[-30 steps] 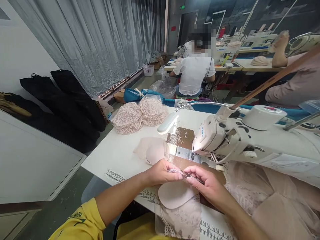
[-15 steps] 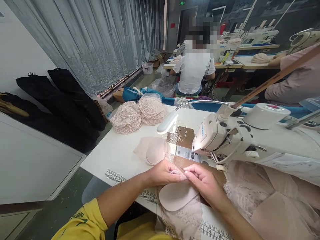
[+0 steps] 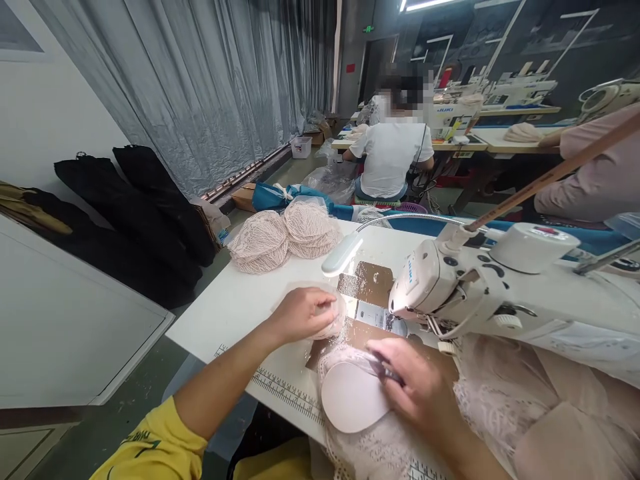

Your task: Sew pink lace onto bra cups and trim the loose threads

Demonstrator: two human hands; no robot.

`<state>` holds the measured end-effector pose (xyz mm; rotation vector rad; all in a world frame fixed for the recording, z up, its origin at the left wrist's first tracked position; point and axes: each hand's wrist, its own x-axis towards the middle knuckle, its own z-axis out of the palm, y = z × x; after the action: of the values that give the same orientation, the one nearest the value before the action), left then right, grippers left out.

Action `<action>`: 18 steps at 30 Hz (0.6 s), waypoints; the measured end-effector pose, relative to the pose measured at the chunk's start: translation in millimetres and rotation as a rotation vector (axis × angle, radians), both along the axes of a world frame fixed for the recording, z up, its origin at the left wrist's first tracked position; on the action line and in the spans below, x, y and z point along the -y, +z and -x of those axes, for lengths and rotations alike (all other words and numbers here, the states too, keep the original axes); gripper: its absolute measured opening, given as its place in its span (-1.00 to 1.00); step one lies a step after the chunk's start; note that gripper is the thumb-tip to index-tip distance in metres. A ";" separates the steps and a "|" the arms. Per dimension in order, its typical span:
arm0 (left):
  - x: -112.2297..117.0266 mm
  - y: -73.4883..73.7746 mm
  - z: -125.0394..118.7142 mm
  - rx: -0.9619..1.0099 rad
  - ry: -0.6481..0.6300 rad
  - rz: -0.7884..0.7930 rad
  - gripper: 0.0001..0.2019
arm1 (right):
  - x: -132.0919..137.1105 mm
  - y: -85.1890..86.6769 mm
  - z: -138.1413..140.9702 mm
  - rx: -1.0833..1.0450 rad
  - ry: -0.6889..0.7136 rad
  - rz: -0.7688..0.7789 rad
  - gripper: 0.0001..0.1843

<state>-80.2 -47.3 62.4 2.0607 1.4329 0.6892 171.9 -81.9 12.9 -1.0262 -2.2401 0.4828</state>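
Note:
My left hand (image 3: pixel 305 313) rests over a pale foam bra cup with sheer mesh (image 3: pixel 337 323), fingers curled down onto it; the hand covers much of this cup. My right hand (image 3: pixel 410 380) is closed around a small dark tool (image 3: pixel 391 375), mostly hidden by the fingers; its exact kind is unclear. Just below and left of that hand lies a beige lace bra piece (image 3: pixel 365 447) with a smooth oval cup (image 3: pixel 353 398), at the table's front edge. A white sewing machine (image 3: pixel 425 273) stands right of both hands, its needle area beyond my right hand.
Stacked lace cups (image 3: pixel 260 240) sit at the table's back left. A lamp (image 3: pixel 343 257) on a bendable neck hangs over the table. More beige lace fabric (image 3: pixel 540 400) lies under the machine arm. A person in white (image 3: pixel 390 157) sits ahead; another person's sleeve (image 3: pixel 590 167) shows at right.
My left hand has let go of the lace piece and moved up and left onto the other cup. My right hand has shifted slightly right and down, and the dark tool now shows in it.

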 end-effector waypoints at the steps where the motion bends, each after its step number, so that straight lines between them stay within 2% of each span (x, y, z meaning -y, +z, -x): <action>1: -10.0 -4.1 0.4 -0.060 0.023 -0.065 -0.74 | 1.4 1.0 4.0 0.061 0.113 -0.073 -0.59; 2: -20.0 -9.4 -0.1 -0.122 0.021 -0.092 -0.62 | 2.9 2.2 8.4 0.120 0.212 -0.113 -0.58; 4: -37.0 -21.1 -3.3 -0.216 -0.036 -0.057 -0.47 | 5.1 4.9 15.6 0.233 0.337 -0.092 -0.67; 6: -46.4 -31.1 -8.1 -0.245 -0.078 -0.008 -0.52 | 5.6 6.6 16.8 0.336 0.358 -0.019 -0.77; 9: -45.6 -38.8 -14.3 -0.223 -0.118 0.021 -0.84 | 2.1 5.3 6.2 0.387 0.237 0.105 -0.79; 13: -32.6 -37.1 -18.1 -0.133 -0.188 -0.020 -0.86 | -8.4 -0.7 -7.5 0.164 0.064 0.392 -0.88; 16: -24.0 -32.2 -22.4 -0.056 -0.221 -0.059 -0.87 | -15.7 -3.6 -2.1 -0.053 -0.093 0.520 -0.69; 18: -19.4 -29.7 -27.5 -0.023 -0.231 -0.077 -0.88 | -17.7 -3.2 6.7 -0.196 -0.125 0.612 -0.63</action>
<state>-52.8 -27.9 32.7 2.2549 1.1714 0.6345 165.2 -64.2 9.7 -1.3363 -1.8719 1.2028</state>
